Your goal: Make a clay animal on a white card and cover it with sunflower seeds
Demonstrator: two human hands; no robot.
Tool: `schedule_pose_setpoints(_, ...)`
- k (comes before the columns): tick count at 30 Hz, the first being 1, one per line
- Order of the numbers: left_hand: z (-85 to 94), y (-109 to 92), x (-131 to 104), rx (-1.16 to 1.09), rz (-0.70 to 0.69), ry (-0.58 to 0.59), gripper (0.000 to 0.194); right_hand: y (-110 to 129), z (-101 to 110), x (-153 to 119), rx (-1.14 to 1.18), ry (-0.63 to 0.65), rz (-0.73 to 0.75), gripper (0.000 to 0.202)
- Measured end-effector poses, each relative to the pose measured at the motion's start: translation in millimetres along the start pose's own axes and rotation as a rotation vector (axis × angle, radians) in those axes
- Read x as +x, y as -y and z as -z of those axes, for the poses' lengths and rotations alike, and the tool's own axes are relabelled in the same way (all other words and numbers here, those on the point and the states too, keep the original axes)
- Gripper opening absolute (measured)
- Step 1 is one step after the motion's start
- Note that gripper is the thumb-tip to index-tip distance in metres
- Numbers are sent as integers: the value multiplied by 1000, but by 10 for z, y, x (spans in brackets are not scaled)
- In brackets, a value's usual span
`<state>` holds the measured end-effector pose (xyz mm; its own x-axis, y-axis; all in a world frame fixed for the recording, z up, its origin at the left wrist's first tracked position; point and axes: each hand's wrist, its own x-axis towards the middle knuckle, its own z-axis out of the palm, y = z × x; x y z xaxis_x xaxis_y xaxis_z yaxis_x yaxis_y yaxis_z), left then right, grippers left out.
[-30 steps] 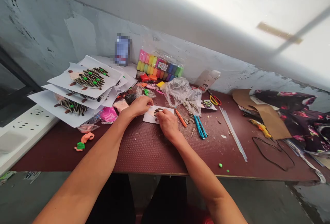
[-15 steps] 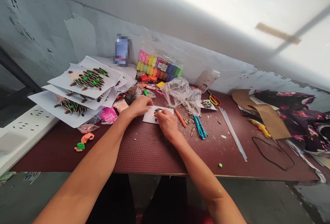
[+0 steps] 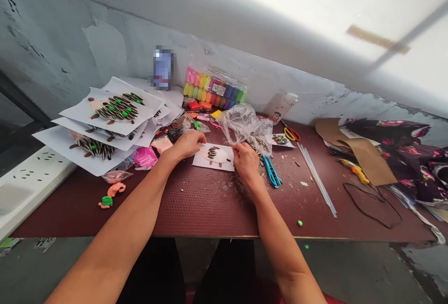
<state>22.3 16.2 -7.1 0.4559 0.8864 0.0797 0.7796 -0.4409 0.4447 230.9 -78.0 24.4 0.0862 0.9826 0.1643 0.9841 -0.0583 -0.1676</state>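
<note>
A small white card [image 3: 199, 162] lies on the table in front of me, bearing a pale hedgehog body of clay with a cluster of striped sunflower seeds [image 3: 213, 153] and small brown pieces. My left hand [image 3: 189, 144] is at the card's upper left corner with fingers curled together; whatever is in them is hidden. Just past the card's right edge, my right hand [image 3: 246, 160] has thumb and fingertips pinched together, and I cannot make out what they hold. Loose seeds lie around it, beside a clear plastic bag [image 3: 240, 120].
Left stands a stack of finished-looking hedgehog cards [image 3: 101, 129]. Behind are colored clay packs [image 3: 215, 90] and a white bottle [image 3: 284, 107]. To the right lie a blue utility knife [image 3: 271, 172], scissors [image 3: 291, 134], clear sticks [image 3: 318, 180] and a yellow glue gun [image 3: 355, 171].
My right hand has moved right, off the card to its right edge, uncovering the seeds on the clay body. My left hand stays near the card's upper left corner.
</note>
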Motion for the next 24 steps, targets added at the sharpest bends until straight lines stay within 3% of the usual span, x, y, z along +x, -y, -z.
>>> schedule_pose_setpoints(4,-50,30,15,18,7,-35,30,-142,37,51,-29,78,-83,29)
schedule_pose_setpoints(11,-127,40,25,59,26,-61,30,-217,29,73,0,128,-72,27)
schedule_pose_setpoints(24,-46,112,37,22,-3,-54,30,-215,38,70,18,151,-64,28)
